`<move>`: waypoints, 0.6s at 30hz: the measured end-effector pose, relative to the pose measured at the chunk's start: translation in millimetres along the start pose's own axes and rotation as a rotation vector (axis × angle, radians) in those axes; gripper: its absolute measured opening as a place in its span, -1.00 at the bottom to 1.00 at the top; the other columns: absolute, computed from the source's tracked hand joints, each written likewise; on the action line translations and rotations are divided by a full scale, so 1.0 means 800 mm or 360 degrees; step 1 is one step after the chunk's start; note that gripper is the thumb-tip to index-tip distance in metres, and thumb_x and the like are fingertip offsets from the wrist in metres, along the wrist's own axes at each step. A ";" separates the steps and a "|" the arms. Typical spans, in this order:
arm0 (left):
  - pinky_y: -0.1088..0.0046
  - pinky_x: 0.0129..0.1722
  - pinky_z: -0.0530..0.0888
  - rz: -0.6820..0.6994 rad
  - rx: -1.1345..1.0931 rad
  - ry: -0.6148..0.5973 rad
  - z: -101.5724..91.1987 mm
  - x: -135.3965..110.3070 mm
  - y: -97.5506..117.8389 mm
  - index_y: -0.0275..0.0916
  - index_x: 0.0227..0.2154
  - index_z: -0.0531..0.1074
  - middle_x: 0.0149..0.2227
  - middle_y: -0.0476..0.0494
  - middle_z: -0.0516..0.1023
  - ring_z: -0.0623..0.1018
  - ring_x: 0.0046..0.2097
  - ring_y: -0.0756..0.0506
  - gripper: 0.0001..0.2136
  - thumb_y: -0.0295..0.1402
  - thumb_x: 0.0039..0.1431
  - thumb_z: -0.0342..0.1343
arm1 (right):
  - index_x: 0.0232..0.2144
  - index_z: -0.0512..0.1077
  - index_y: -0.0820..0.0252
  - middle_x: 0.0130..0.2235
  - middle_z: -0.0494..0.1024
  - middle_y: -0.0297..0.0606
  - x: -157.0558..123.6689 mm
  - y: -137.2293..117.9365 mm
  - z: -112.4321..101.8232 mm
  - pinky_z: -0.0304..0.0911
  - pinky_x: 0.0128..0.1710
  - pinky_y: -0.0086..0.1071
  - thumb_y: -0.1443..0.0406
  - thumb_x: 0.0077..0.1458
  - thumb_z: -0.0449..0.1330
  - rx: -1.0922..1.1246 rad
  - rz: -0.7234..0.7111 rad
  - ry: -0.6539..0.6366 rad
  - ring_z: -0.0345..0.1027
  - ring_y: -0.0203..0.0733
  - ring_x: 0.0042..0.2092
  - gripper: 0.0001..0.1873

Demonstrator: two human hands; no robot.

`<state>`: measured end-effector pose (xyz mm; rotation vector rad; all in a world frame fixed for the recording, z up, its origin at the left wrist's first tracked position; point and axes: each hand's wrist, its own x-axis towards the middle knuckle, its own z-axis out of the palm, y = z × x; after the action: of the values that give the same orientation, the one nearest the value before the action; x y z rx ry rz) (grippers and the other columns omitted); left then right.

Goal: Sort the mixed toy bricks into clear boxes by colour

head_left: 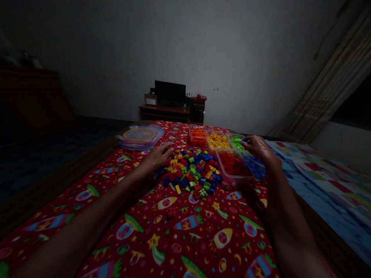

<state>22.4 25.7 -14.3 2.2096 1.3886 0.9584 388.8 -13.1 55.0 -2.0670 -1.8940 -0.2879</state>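
Observation:
A heap of small plastic building bricks in blue, yellow, green and red lies on a red cloth with a rocket print. My left hand rests palm down at the heap's left edge, fingers stretched toward the bricks. My right hand hovers over the clear tubs, its fingers pinched on a small blue brick above the tub of blue bricks. Beside it stand tubs of red bricks, green bricks, yellow bricks and orange bricks.
A stack of clear lids lies at the cloth's far left. Behind it a low wooden stand with a dark screen stands against the wall. A patterned blue and white sheet lies to the right. The room is dim.

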 end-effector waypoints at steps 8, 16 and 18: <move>0.30 -0.06 0.40 -0.0074 0.0191 -0.0021 0.005 -0.003 -0.030 -0.33 0.05 0.35 -0.04 -0.27 0.51 0.49 -0.04 -0.23 -0.45 -0.07 0.09 -0.09 | -0.16 0.48 0.32 -0.13 0.52 0.02 -0.001 0.030 0.000 0.20 -0.21 -0.36 0.23 0.07 0.10 -0.0102 0.0240 -0.0035 0.37 -0.06 -0.09 -0.66; 0.35 -0.17 0.43 0.0090 0.0136 -0.0151 0.018 0.009 -0.057 -0.25 -0.21 0.54 -0.18 -0.17 0.58 0.54 -0.20 -0.19 -0.64 -0.18 -0.02 0.04 | -0.28 0.51 0.23 -0.40 0.52 -0.15 -0.013 -0.091 0.023 0.00 -0.45 -0.43 0.32 0.10 -0.01 0.0105 -0.0443 0.0079 0.27 -0.28 -0.44 -0.71; 0.37 -0.17 0.43 0.0128 0.0176 -0.0173 0.026 0.008 -0.055 -0.24 -0.21 0.54 -0.16 -0.18 0.57 0.53 -0.20 -0.17 -0.65 -0.23 -0.04 0.04 | -0.37 0.50 0.25 -0.48 0.47 -0.19 -0.026 -0.118 0.032 -0.11 -0.50 -0.41 0.36 0.11 -0.04 0.0024 -0.0584 -0.0053 0.14 -0.33 -0.51 -0.70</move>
<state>10.3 52.4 -54.1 2.3770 1.3428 0.7922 291.4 -16.5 32.8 -1.7131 -2.2827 -0.3237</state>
